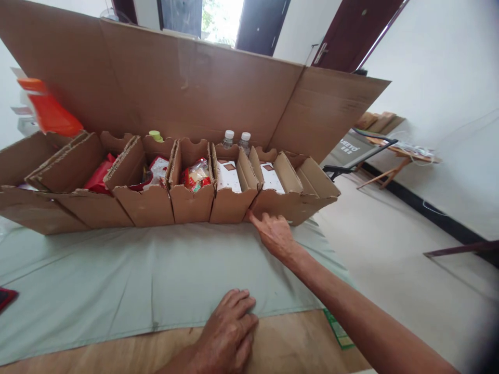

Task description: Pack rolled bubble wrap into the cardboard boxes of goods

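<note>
My right hand [274,234] reaches forward with the index finger stretched out. Its fingertip is at the front of a cardboard bin [235,206], close to the seam with the neighbouring bin [273,203]; the other fingers are partly bent and hold nothing visible. My left hand [233,327] lies empty, palm down, near the front edge of the pale green cloth [175,275]. White printed boxes [229,176] stand in the two bins nearest my right hand. Further left, one bin holds a red and clear snack packet [198,175], another a red packet [100,175].
A tall cardboard panel [195,83] rises behind the row of bins. Before it are capped clear bottles [245,140], a yellow-green cap [156,136] and an orange bottle [54,111]. A dark red object [7,297] lies at left. A folding chair [353,148] stands at right.
</note>
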